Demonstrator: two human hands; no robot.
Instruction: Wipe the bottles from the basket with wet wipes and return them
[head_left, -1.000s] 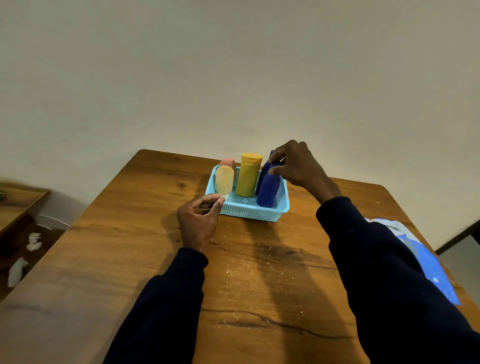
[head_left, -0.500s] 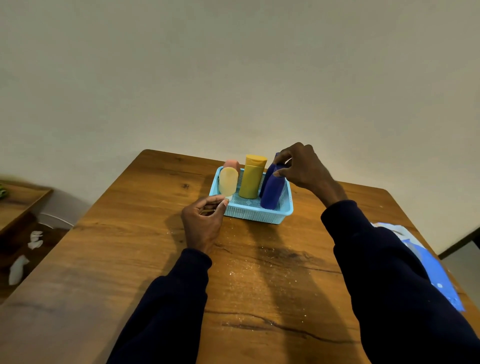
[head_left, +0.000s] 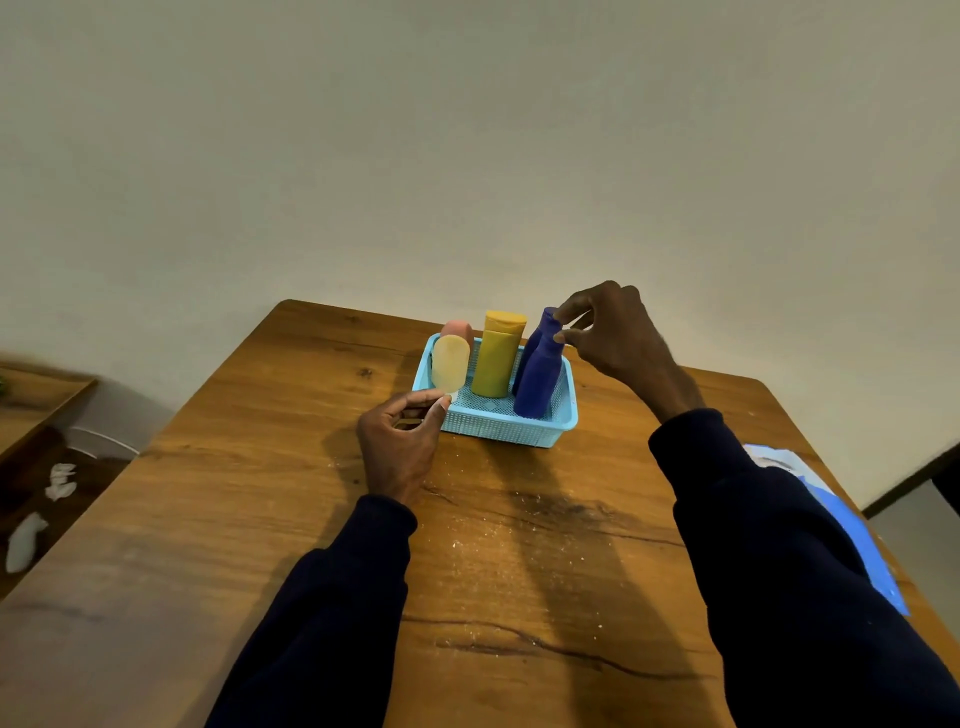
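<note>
Pink bottle: only its top shows behind cream bottle. Rear blue bottle mostly hidden by front blue bottle. Right hand fingertips at the blue necks; grip or bare contact, cannot tell. Left hand covers basket near-left corner; hold unclear. Blue packet, right edge, partly under right sleeve. White scraps, lower left, blurred.

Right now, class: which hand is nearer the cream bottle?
Left. The left hand sits just in front of the cream bottle, at the basket corner; the right hand pinches a blue bottle across the basket.
</note>
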